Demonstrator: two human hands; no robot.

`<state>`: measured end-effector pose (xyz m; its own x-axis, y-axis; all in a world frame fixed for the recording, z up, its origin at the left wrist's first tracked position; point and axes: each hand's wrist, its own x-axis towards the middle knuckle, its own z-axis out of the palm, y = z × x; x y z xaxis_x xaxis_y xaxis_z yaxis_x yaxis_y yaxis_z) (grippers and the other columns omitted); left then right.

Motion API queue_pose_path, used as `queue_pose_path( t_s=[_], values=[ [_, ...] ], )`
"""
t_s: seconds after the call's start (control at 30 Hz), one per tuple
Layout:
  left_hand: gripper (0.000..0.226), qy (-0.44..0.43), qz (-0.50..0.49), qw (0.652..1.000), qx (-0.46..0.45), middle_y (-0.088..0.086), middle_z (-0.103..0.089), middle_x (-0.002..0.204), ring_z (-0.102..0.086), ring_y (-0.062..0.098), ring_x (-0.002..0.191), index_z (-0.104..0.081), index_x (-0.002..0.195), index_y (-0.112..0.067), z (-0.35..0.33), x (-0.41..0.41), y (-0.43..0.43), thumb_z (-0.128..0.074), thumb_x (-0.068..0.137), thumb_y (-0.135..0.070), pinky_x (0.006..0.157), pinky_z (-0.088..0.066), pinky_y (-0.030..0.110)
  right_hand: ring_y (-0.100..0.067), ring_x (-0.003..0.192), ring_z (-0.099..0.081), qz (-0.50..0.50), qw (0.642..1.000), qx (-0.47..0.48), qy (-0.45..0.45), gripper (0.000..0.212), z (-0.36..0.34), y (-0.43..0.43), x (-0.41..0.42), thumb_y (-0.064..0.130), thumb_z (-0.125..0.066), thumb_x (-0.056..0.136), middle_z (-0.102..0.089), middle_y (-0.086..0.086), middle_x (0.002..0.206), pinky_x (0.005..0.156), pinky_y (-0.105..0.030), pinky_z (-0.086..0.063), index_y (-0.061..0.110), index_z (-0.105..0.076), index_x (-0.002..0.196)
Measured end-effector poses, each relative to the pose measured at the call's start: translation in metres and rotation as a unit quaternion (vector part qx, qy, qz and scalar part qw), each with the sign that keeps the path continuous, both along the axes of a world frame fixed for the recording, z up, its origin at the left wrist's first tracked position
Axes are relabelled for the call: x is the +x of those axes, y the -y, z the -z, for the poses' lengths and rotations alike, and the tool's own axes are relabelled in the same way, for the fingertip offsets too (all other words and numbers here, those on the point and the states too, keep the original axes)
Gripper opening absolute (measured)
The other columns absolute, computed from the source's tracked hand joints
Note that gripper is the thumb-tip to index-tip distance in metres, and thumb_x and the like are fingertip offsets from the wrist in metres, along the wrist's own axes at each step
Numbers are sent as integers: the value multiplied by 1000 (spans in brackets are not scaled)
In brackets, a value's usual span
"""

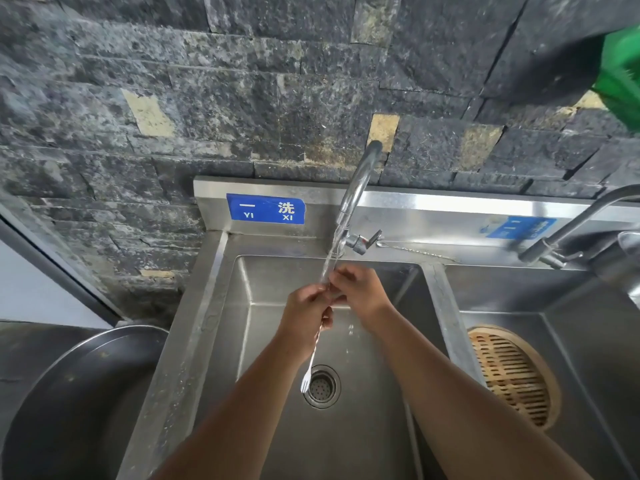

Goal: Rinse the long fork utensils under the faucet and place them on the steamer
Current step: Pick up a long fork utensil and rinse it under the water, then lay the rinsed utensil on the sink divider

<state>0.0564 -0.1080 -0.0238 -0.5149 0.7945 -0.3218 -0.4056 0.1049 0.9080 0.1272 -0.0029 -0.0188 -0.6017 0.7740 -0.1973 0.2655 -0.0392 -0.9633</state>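
Saw the long fork [306, 380] hanging tines-down over the drain [322, 386], the steamer [516, 375] beside in the right basin [595, 358]. Further up, found left hand [306, 306] and right hand [362, 291] both pinching its upper shaft, fingers curled, under the faucet [358, 183] stream. Judged it thin, stiff, light, wet-slippery; best taken firmly mid-shaft.
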Motion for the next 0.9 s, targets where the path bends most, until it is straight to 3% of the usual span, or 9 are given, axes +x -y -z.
queue_pose_path(
  t_s=[0.1, 0.27, 0.37, 0.47, 0.63, 0.77, 0.9],
  values=[
    [19, -22, 43, 999, -17, -3, -69, 67, -52, 11, 56, -73, 93, -12, -2, 8, -5, -56, 96, -2, 59, -51, 28, -25, 66, -62, 20, 999, 33, 10, 13, -5, -13, 10, 0, -59, 90, -62, -13, 66, 75, -52, -58, 0, -63, 78],
    [19, -122, 106, 983, -86, 14, -62, 83, -57, 23, 71, -71, 105, -2, 9, 34, -30, -54, 96, -2, 68, -58, 36, -19, 58, -59, 82, 994, 47, 50, 16, -4, -49, 45, 4, -62, 91, -62, -3, 63, 63, -40, -57, 13, -66, 77],
    [15, -135, 137, 978, -81, 11, -64, 82, -59, 22, 70, -71, 102, -4, 15, 56, -53, -60, 92, -4, 73, -60, 42, -16, 50, -55, 115, 991, 44, 53, 22, 0, -76, 69, 2, -62, 90, -60, -5, 59, 57, -33, -53, 13, -64, 72],
    [16, -136, 157, 974, -94, 11, -64, 79, -61, 22, 70, -70, 95, -10, 23, 82, -84, -59, 89, 0, 71, -61, 43, -16, 49, -55, 127, 989, 37, 70, 9, 9, -106, 92, 5, -64, 90, -63, -10, 63, 52, -29, -53, 3, -68, 82],
    [16, -132, 155, 972, -115, 9, -62, 73, -61, 14, 57, -67, 93, -8, 42, 125, -140, -57, 88, 3, 57, -61, 33, -23, 55, -59, 127, 985, 31, 114, 12, 34, -154, 133, 8, -67, 89, -64, -15, 66, 64, -40, -60, -4, -67, 89],
    [20, -116, 159, 971, -134, 14, -61, 72, -60, 20, 57, -68, 83, -11, 63, 155, -176, -57, 89, 5, 68, -63, 50, -27, 57, -65, 116, 978, 32, 171, 12, 59, -190, 161, 9, -68, 87, -68, -15, 64, 67, -50, -62, 1, -68, 79],
    [23, -133, 145, 966, -166, 12, -62, 64, -62, 22, 53, -66, 74, -11, 82, 176, -203, -59, 87, 6, 66, -61, 58, -33, 67, -73, 92, 970, 38, 224, 20, 80, -219, 174, 12, -69, 84, -70, -9, 64, 68, -51, -62, 16, -65, 65]
  ],
)
